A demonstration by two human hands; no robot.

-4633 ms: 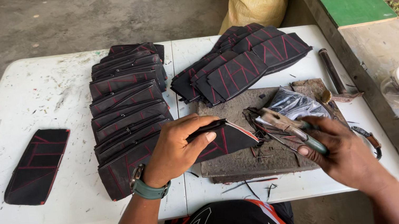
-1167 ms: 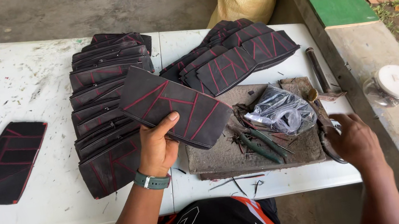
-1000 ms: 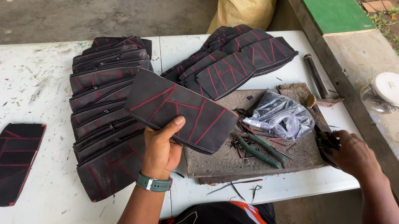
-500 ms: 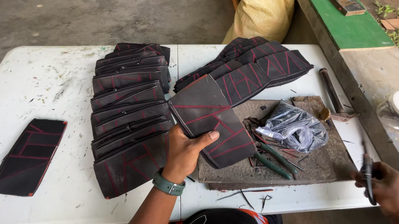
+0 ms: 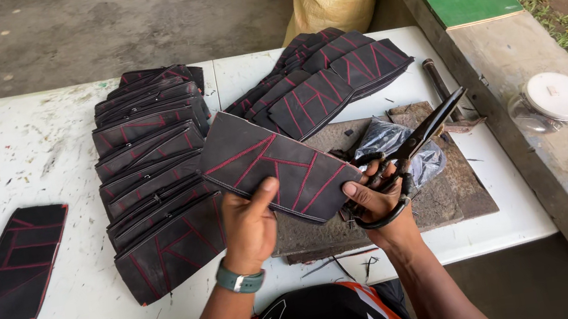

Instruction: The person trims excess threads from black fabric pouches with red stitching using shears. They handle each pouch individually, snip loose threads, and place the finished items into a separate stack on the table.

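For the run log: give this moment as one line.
left hand: holds black red-stitched panel | right hand: grips scissors, touches panel edge | table: panel stacks

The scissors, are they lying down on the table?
No, the right hand holds the scissors up off the table, beside the black piece with red stitching that both hands grip.
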